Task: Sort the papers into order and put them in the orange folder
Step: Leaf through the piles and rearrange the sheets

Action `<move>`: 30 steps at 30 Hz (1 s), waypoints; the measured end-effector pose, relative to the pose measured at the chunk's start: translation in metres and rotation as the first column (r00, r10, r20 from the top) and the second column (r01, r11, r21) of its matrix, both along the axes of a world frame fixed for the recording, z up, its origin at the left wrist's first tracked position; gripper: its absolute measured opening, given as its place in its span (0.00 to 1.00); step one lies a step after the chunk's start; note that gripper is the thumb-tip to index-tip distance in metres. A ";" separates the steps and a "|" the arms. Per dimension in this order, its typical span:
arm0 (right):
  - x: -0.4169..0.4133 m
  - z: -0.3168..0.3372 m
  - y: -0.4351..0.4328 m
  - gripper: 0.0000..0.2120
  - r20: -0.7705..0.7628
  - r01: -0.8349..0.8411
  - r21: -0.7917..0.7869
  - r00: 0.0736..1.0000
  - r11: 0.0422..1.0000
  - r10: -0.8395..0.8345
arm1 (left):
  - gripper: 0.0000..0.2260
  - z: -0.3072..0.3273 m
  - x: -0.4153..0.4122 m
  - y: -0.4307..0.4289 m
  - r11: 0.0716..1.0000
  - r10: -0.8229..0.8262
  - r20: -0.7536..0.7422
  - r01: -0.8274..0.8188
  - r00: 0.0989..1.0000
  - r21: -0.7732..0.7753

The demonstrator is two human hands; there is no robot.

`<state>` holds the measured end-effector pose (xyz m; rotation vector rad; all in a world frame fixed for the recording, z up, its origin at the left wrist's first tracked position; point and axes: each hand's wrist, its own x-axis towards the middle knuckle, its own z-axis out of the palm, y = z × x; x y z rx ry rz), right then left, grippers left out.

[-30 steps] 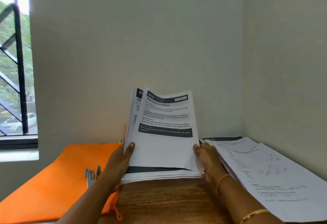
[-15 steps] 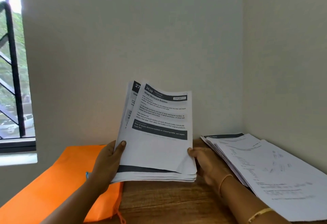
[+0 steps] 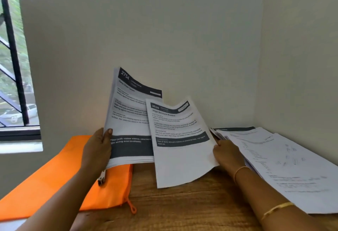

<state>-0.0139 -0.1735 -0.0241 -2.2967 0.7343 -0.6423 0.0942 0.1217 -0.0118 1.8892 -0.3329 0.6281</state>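
Note:
My left hand (image 3: 97,148) grips a stack of printed papers (image 3: 129,121) by its left edge and holds it tilted up above the table; its top sheet is numbered 2754. My right hand (image 3: 226,156) pinches a single sheet (image 3: 181,150) numbered 3639 by its right edge, drawn off to the right of the stack. The orange folder (image 3: 54,179) lies flat on the left of the wooden table (image 3: 182,203), partly under my left arm, with its zip pull (image 3: 132,207) at the near corner.
A second spread pile of papers (image 3: 285,165) lies on the right of the table against the corner wall. A small pen or clip (image 3: 101,177) rests on the folder. White walls close the back and right; a barred window (image 3: 14,84) is at left.
The stack was held in both hands with sheet 3639 on top. Now my right hand has pulled that sheet off to the right, uncovering sheet 2754, and the stack has risen in my left hand.

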 end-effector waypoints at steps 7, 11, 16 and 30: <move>-0.004 -0.008 0.007 0.08 -0.173 -0.007 -0.288 0.984 0.957 -0.045 | 0.11 0.000 0.015 0.024 0.993 0.086 0.007 -0.086 0.996 -0.083; 0.002 -0.013 0.015 0.11 -0.222 0.022 -0.420 0.967 0.907 -0.127 | 0.11 -0.001 0.016 0.028 0.988 0.078 0.007 -0.077 0.997 -0.137; 0.008 -0.010 0.027 0.21 -0.161 -0.054 -0.608 0.985 0.792 -0.056 | 0.11 0.002 0.018 0.032 0.982 0.074 0.037 -0.066 0.997 -0.176; 0.012 -0.009 0.062 0.27 -0.331 -0.387 -0.191 0.891 0.902 0.312 | 0.11 -0.001 0.014 0.022 0.981 0.020 0.041 -0.011 0.999 -0.195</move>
